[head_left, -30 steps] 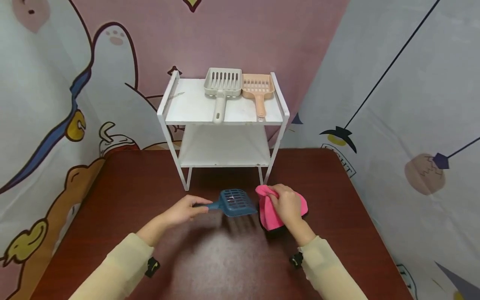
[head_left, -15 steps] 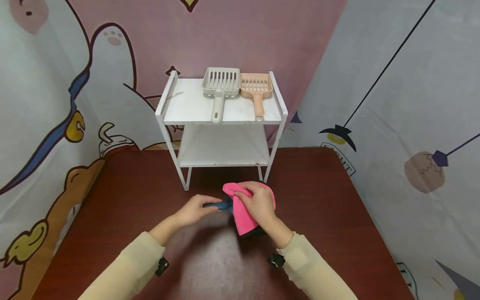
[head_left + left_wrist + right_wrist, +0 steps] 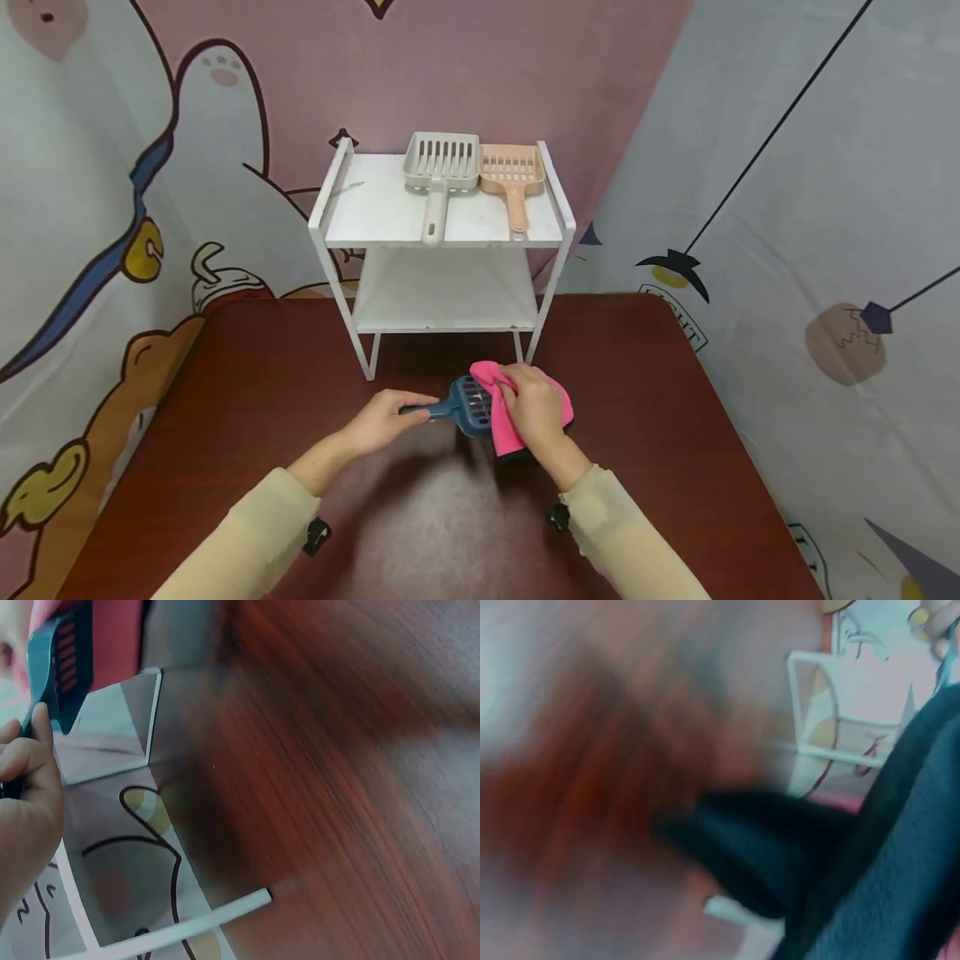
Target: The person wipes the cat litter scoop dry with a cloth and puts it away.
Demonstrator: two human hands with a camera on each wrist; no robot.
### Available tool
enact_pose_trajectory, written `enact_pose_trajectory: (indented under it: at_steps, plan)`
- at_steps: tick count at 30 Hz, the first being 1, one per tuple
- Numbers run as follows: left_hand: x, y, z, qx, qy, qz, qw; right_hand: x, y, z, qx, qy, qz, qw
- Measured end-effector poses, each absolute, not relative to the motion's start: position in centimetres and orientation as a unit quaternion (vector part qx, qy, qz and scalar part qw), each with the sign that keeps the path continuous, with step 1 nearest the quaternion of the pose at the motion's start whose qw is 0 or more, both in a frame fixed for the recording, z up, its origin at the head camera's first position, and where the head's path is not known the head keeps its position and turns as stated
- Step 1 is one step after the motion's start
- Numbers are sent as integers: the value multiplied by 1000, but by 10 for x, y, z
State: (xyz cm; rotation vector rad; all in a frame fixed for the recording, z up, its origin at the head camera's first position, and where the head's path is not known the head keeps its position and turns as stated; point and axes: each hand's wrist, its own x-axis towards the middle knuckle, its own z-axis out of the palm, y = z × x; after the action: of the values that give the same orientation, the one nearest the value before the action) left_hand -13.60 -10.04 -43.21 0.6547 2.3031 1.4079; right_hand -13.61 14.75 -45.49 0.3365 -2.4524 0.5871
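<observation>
My left hand [image 3: 378, 423] grips the handle of a blue slotted litter scoop [image 3: 471, 407], held over the table with its head pointing right. A pink cloth [image 3: 506, 425] with a dark underside is bunched in my right hand [image 3: 538, 410] and covers the far end of the scoop's head. The left wrist view has the scoop [image 3: 73, 667] with the pink cloth [image 3: 116, 641] behind its slots, and my left hand [image 3: 34, 799] around the handle. Close up in the right wrist view, the cloth's dark side [image 3: 877, 855] hides the right hand.
Behind the hands stands a white two-tier rack [image 3: 450, 292] on the brown table [image 3: 247, 400]. On its top shelf lie a pale grey litter scoop [image 3: 438, 187] and an orange one [image 3: 515, 187], side by side. A cartoon-printed backdrop [image 3: 585, 75] surrounds the table.
From right of the scoop, my right hand brought the cloth left over its whole head, then drew it partly back right, baring the slots near the handle. My left hand shifted slightly right.
</observation>
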Motion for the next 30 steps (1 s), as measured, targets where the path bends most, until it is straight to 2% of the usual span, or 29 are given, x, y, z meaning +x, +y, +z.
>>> enact_pose_trajectory:
  at_steps: [5,9,15,21,30]
  plan:
    - [-138,-113,-429,240,812,490,209,-140,175,-471,78,-942,201,257]
    - [-142,-120,-431,255,818,470,209,-142,188,-465,65,-937,236,251]
    - [-141,-117,-434,299,838,411,198,-142,175,-438,128,-921,295,220]
    - [-139,-114,-432,321,839,400,180,-138,163,-441,202,-923,277,172]
    - [-140,-136,-431,276,822,458,197,-142,189,-457,135,-947,240,164]
